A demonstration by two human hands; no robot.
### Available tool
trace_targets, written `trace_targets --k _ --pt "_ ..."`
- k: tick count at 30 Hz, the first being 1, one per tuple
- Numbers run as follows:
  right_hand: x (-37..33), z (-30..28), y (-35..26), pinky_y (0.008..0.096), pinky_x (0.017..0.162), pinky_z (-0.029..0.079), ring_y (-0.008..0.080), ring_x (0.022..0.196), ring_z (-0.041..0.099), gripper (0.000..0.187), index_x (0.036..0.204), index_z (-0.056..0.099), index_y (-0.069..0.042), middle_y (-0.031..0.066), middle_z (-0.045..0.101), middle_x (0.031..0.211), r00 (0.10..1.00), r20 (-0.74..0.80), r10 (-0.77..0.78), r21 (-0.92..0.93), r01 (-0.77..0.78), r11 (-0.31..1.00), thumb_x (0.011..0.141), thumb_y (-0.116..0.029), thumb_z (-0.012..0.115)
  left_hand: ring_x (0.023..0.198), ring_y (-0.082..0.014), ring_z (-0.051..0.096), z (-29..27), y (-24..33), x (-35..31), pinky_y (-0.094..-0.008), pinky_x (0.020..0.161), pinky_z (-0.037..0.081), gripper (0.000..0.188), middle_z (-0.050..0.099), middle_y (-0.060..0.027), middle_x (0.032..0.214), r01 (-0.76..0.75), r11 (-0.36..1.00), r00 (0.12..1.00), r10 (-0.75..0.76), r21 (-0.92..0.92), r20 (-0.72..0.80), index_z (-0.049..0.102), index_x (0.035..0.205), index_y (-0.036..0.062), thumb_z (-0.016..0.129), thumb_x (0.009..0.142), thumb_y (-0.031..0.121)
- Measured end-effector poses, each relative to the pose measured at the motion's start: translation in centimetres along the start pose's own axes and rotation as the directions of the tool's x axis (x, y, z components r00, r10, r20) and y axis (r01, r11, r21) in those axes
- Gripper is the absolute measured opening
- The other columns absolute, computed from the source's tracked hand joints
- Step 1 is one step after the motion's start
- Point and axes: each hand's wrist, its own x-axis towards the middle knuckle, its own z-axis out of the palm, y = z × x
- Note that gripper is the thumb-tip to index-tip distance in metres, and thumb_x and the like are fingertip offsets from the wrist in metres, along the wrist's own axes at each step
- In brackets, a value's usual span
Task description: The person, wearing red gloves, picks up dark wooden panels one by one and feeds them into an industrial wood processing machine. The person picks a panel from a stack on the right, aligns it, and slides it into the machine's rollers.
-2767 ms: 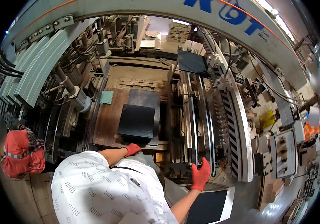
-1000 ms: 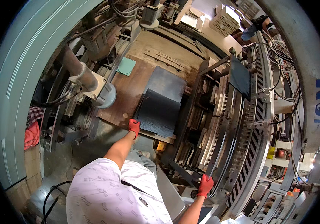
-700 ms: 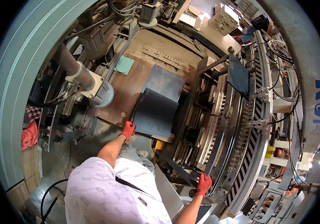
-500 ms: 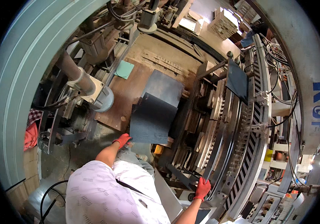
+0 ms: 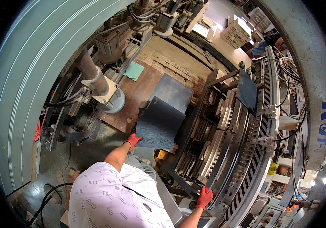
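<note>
My left hand [image 5: 133,140], in a red glove, is at the near left corner of a black rectangular panel [image 5: 161,123], its fingers closed at the edge. The panel lies partly over a grey sheet [image 5: 171,91], and both rest on a brown wooden board [image 5: 121,100]. A second dark edge shows at the panel's left side; whether it is a separate sheet I cannot tell. My right hand [image 5: 205,197], also red-gloved, is closed at the near end of the machine's long rails [image 5: 220,155]. What it grips is hidden.
A pale green square plate [image 5: 134,71] lies on the board's far left. A cylindrical press head [image 5: 113,100] stands at the left. A dark panel [image 5: 248,92] leans over the rails at right, near a striped beam [image 5: 248,174]. Stacked boards [image 5: 237,33] stand at the back.
The whole view has shifted slightly, so the scene sits a little further right. My left hand stays at the black panel's corner and my right hand stays by the rail ends.
</note>
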Motion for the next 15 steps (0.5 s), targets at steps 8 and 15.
trace_targets --k 8,15 --pt "-0.5 -0.1 0.1 0.0474 0.069 0.046 0.0396 0.073 0.063 0.031 0.087 0.068 0.0 0.0183 0.067 0.076 0.995 -0.094 -0.044 -0.067 0.038 0.997 0.086 -0.031 0.069 0.104 -0.0276 0.06 -0.5 3.2 -2.3 -0.0452 0.083 0.054 0.057 0.058 -0.0131 0.125 0.336 0.94 0.924 -0.317 -0.06 0.214 0.056 0.132 0.0099 0.07 0.088 0.043" --pt "-0.4 -0.1 0.0 0.0451 0.065 0.046 0.0353 0.068 0.063 0.029 0.086 0.068 -0.001 0.0159 0.067 0.074 0.998 -0.052 -0.03 0.048 0.033 0.998 0.085 -0.031 0.07 0.104 -0.0235 0.061 -1.0 -1.2 -0.1 -0.0455 0.061 0.057 0.044 0.06 -0.0122 0.122 -0.164 0.98 0.94 0.121 0.113 0.319 0.062 0.124 0.0111 0.068 0.091 0.04"
